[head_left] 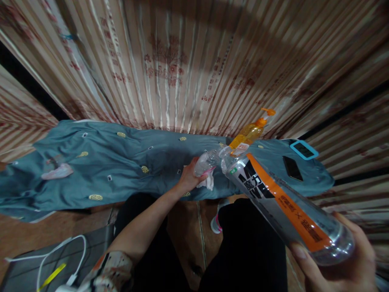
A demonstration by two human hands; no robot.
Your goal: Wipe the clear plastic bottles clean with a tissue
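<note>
Nearest, short of the teal patterned cloth (121, 162) spread across the middle, the right hand (343, 263) curls around the base of a large clear plastic bottle with an orange, black and white label (273, 194); its fingers wrap under the bottom and the thumb presses on the side; the bottle lies tilted, its open neck reaching out over the cloth's near edge. On the floor short of the cloth's left part, a white cable (60, 251) loops over a grey mat. Over the cloth's near edge, the left hand (188, 178) is closed around a small clear plastic bottle (206, 162), tilted so that its mouth meets the large bottle's neck; a crumpled white tissue (208, 183) is pinched beneath it in the same grip. On the cloth's right part lie a black phone (292, 168) and a blue-framed device (304, 150); at the cloth's far edge stands an orange pump bottle (251, 134); a pale pink object (57, 172) rests on its left part. Behind the cloth hangs a striped beige curtain (182, 61).
</note>
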